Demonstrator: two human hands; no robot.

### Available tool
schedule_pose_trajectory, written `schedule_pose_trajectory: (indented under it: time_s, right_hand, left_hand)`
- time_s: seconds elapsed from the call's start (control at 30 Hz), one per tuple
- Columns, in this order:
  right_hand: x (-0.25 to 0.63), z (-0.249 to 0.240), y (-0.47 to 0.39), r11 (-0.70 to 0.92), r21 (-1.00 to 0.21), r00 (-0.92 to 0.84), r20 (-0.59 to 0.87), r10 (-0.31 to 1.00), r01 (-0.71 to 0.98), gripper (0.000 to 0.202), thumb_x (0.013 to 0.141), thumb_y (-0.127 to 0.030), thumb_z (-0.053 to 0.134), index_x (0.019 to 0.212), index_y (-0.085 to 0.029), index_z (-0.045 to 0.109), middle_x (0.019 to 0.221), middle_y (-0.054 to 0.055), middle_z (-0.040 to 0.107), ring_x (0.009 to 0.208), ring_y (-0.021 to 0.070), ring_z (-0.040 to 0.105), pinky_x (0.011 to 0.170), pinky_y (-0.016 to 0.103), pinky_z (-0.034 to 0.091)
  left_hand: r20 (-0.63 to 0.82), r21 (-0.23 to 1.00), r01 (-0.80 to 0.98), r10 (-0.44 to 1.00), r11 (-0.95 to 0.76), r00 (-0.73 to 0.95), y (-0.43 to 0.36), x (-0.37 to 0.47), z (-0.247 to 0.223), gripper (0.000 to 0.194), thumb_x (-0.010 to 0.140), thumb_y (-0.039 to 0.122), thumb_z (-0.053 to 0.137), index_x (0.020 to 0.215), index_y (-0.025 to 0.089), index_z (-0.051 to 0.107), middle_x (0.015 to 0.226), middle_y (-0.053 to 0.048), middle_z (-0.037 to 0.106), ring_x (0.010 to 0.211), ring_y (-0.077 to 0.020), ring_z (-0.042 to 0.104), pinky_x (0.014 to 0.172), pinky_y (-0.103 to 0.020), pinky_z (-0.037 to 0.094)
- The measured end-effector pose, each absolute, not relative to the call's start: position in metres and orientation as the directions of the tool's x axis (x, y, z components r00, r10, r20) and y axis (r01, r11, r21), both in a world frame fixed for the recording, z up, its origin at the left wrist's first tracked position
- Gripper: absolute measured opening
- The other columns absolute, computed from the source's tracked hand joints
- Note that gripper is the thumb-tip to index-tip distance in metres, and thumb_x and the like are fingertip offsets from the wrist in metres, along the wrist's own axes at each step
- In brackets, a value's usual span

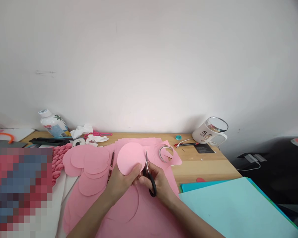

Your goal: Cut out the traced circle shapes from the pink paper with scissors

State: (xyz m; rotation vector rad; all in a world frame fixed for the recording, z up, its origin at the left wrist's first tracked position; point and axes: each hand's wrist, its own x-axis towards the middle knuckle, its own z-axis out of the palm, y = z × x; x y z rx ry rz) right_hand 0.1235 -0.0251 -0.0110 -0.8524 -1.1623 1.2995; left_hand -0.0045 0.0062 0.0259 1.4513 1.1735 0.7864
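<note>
A round pink paper disc (130, 158) is held up by my left hand (124, 180), whose thumb presses on its lower right part. My right hand (157, 181) grips black-handled scissors (152, 185), their metal blades pointing up along the disc's right edge. Beneath both hands lie large pink sheets (149, 218). Several cut pink circles (95, 160) overlap to the left, beside a dark patterned pencil (112, 158). A roll of clear tape (163, 154) rests on the pink paper right of the scissors.
A white mug (203, 132) stands at the back right of the wooden table (198, 167). Light blue sheets (235, 205) cover the front right. A white bottle (53, 124), crumpled tissues (81, 130) and pink scissors (99, 134) are at the back left.
</note>
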Motion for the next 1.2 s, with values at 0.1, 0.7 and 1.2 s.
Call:
schedule_pose_trajectory:
  time_s: [0.1,0.7,1.2]
  right_hand:
    - [0.1233,-0.0101,-0.0254,0.130,-0.953,-0.114,0.166,0.979,-0.274,0.036,0.068,-0.049,0.070,0.069,-0.020,0.049,0.059,-0.003,0.053,0.058,0.0143,0.049,0.054,0.026,0.033]
    - [0.1220,-0.0047,-0.0269,0.126,-0.951,-0.125,0.167,0.978,-0.282,0.035,0.071,-0.050,0.066,0.068,-0.021,0.047,0.056,-0.002,0.054,0.060,0.0167,0.051,0.057,0.028,0.034]
    - [0.1231,-0.0062,-0.0281,0.048,-0.963,-0.087,0.073,0.994,-0.264,0.028,0.068,-0.039,0.067,0.065,-0.020,0.046,0.056,-0.003,0.051,0.052,0.0112,0.040,0.050,0.024,0.032]
  left_hand:
    - [-0.110,0.970,0.241,0.942,0.033,0.316,0.0072,-0.0043,0.0245,0.033,0.075,0.030,0.052,0.045,0.018,0.046,0.040,0.005,0.045,0.041,-0.0083,0.045,0.046,-0.020,0.040]
    - [-0.135,0.968,0.245,0.941,0.058,0.311,0.0063,-0.0030,0.0255,0.033,0.074,0.034,0.053,0.046,0.018,0.047,0.040,0.004,0.046,0.042,-0.0090,0.044,0.046,-0.022,0.038]
    - [-0.111,0.974,0.223,0.939,0.037,0.325,0.0070,-0.0048,0.0249,0.031,0.075,0.035,0.052,0.048,0.018,0.048,0.039,0.005,0.046,0.041,-0.0098,0.046,0.046,-0.022,0.040]
